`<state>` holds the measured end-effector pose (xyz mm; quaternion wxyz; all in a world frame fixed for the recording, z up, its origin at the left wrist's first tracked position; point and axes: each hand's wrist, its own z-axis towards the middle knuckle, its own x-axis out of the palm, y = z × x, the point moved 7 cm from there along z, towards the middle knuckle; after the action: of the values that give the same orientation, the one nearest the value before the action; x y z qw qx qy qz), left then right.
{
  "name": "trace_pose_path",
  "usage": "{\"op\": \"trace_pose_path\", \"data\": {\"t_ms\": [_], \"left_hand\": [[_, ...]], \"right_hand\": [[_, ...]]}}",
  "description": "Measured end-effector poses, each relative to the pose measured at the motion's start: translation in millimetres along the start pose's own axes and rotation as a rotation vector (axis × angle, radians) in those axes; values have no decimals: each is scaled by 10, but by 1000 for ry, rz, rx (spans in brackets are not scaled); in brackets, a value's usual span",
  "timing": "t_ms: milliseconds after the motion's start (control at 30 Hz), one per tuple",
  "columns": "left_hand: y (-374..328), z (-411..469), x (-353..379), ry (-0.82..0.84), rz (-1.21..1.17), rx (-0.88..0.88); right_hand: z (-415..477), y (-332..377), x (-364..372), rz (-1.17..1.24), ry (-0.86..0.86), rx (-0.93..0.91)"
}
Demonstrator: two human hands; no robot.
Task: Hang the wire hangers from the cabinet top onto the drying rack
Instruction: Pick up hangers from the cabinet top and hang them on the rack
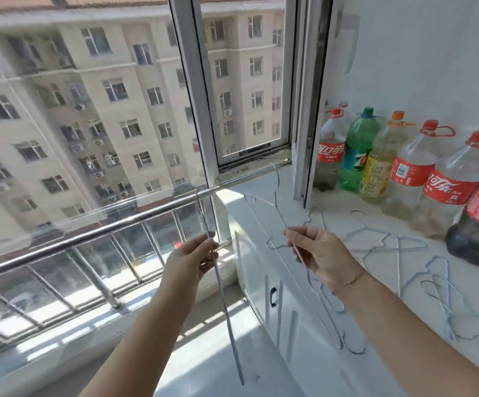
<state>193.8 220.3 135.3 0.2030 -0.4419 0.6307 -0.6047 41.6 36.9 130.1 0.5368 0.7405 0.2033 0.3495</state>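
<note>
Here, the person is holding thin wire hangers, pale blue to white, one in each hand. The left hand, at seven o'clock from the frame's middle, is pinching one hanger between thumb and fingertips; it is showing edge-on, as a single slanting line. The right hand, at five o'clock, is clamping its fingers on a second hanger with its hook pointing toward twelve; whether more wires are lying against it is hard to tell. At four o'clock a tangled heap of hangers is lying on the white cabinet top, too interlaced to count and cut off by the frame edge. Six bottles are standing at three o'clock, with a seventh cap peeking out behind them.
</note>
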Motion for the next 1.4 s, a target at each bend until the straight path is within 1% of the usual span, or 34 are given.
{"op": "trace_pose_path", "data": {"t_ms": [200, 367, 533, 700, 867, 1033, 1233, 1400], "left_hand": [[-343, -906, -807, -168, -60, 79], [-614, -1600, -1540, -305, -70, 123], [-1039, -2343, -2367, -451, -110, 206], [-1513, -3140, -3287, -562, -122, 283], [-2047, -3926, -4180, -613, -86, 367], [-2538, -4601, -5066, -695, -28, 434], [-3015, -5185, -5979, -780, 3, 487], [-3355, -5489, -6568, -835, 53, 532]], "right_hand": [[-698, 19, 886, 27, 224, 10], [-1184, -22, 1720, 43, 397, 52], [-1671, -128, 2754, 74, 580, 104], [-2282, -249, 3878, 89, 748, 110], [-2954, -431, 5008, 125, 861, 109], [-3603, -672, 6064, 127, 920, 98], [-4184, -897, 7119, 88, 1003, 87], [-4528, -967, 7947, 54, 1094, 22]]}}
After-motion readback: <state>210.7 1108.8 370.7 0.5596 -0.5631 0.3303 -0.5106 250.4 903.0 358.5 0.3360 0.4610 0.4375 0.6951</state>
